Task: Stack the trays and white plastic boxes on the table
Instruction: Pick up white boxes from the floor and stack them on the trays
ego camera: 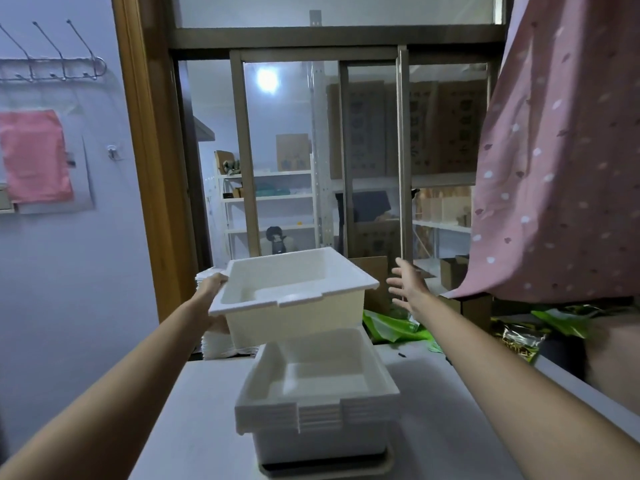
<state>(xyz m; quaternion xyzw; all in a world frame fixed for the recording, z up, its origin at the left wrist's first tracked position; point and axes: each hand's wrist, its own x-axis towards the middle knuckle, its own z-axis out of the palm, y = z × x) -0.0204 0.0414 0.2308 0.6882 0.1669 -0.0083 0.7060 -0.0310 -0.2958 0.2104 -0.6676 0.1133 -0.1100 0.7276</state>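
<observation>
Ahead, my white table (207,427) fronts a window (325,161) (pink curtain (561,150) right); left hand (213,287) grips a white box (294,292) above the nested stack (317,396); right hand (407,284) spread wide.

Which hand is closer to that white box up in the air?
The left. The left hand grips the raised white box at its left rim. The right hand is open, off to the box's right, not touching it.

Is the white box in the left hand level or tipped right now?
Tipped. The white box slopes down toward its left side, where the left hand grips its rim, above the nested stack.
</observation>
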